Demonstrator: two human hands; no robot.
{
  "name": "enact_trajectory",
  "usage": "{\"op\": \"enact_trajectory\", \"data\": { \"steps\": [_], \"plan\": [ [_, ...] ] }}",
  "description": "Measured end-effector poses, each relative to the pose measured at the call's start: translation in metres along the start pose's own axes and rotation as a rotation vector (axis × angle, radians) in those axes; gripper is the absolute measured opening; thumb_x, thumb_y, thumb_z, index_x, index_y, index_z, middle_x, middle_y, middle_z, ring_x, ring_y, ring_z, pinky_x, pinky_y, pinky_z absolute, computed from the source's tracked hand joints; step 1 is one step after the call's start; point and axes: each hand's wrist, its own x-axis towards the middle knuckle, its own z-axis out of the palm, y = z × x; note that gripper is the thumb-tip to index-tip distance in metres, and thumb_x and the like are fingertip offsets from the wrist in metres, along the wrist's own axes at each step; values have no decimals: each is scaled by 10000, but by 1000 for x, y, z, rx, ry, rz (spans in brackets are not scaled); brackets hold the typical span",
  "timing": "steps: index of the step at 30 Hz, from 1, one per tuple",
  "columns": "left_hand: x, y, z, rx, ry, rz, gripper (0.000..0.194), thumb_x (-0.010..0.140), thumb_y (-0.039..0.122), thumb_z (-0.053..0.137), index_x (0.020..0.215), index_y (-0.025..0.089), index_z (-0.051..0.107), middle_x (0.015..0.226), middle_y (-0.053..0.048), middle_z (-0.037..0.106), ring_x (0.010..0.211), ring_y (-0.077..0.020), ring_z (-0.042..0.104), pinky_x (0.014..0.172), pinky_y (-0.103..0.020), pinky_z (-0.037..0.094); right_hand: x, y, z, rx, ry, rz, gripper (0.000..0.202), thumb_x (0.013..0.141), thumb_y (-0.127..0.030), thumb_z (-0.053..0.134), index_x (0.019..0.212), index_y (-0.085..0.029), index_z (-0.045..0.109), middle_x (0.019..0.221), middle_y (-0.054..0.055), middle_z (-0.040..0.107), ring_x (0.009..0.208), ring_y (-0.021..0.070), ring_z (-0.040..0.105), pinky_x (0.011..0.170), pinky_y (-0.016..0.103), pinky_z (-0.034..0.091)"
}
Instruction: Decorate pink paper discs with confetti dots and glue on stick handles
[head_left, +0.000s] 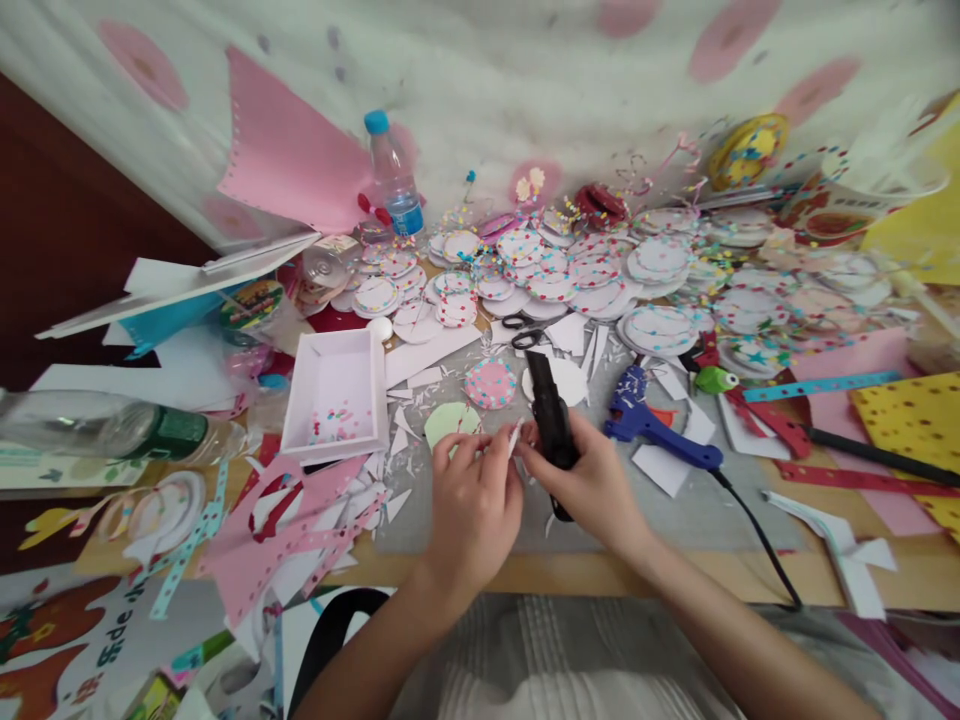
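Observation:
My left hand pinches a small white paper piece between thumb and fingertips. My right hand is wrapped round a long black stapler-like tool, held upright, its thumb and fingertips close to the paper piece. Just beyond my hands lie a pink dotted disc, a pale green disc and a white disc partly behind the tool. Black-handled scissors rest farther back. To the right is a blue glue gun with a black cord.
A white box with small coloured dots stands at left, near pink punched paper. Many dotted white discs are heaped at the back beside a water bottle. Paper scraps cover the grey mat. A large bottle lies far left.

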Motion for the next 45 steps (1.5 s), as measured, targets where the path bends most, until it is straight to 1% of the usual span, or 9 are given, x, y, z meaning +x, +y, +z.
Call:
{"op": "enact_trajectory", "data": {
  "steps": [5,10,13,16,20,27,34,40,45],
  "plan": [
    [8,-24,0,-175,-44,-109,225,821,108,533,1028,181,579,855,-52,666,821,-199,594,815,-369,451,20,7,-12,189,-29,154,244,745,-361,677,805,-212,493,785,-6,600,422,66,418,397,232,362],
    [24,-45,9,-136,31,-67,197,794,129,553,985,161,586,821,-61,652,790,-206,591,815,-375,447,40,8,-7,90,-68,-24,203,757,-334,675,820,-207,530,791,-1,591,533,96,491,510,248,423],
    [28,-46,18,-61,65,30,296,769,97,561,1057,156,589,797,-52,670,796,-211,597,861,-406,415,45,12,3,-6,-86,-72,211,744,-320,687,861,-200,558,773,3,590,609,124,522,583,263,441],
    [26,-44,25,-61,74,86,368,758,80,565,1116,162,582,779,-39,689,788,-208,600,857,-406,406,43,19,7,-43,-67,-32,200,746,-307,678,862,-194,562,724,-9,571,582,121,507,557,254,425],
    [21,-43,28,-137,35,50,396,750,76,577,1134,173,577,784,-28,695,758,-194,588,843,-398,410,39,25,5,-28,-74,-12,162,757,-281,662,848,-200,555,727,-11,574,617,128,526,582,250,442],
    [20,-49,27,-219,53,-31,325,766,110,558,1081,184,575,820,-34,681,753,-185,571,842,-385,422,36,22,5,78,-96,-1,128,784,-275,645,804,-213,535,806,5,607,754,153,592,727,286,491],
    [21,-50,25,-280,-15,-31,375,761,174,586,1135,184,559,848,-43,690,779,-195,582,857,-394,411,35,24,5,109,-93,104,190,776,-328,677,800,-221,523,783,6,598,633,141,561,563,272,475],
    [20,-52,28,-247,-10,-35,277,813,183,568,1089,193,587,806,-36,685,762,-187,595,852,-379,422,34,23,5,52,-39,-16,165,779,-285,674,775,-222,522,761,-1,602,710,156,573,677,295,486],
    [19,-51,29,-233,4,-23,238,814,173,583,1052,185,590,738,-23,652,738,-185,571,829,-375,428,31,25,5,-2,42,2,179,745,-297,706,757,-219,545,694,-14,609,629,147,560,603,277,463]
  ]
}}
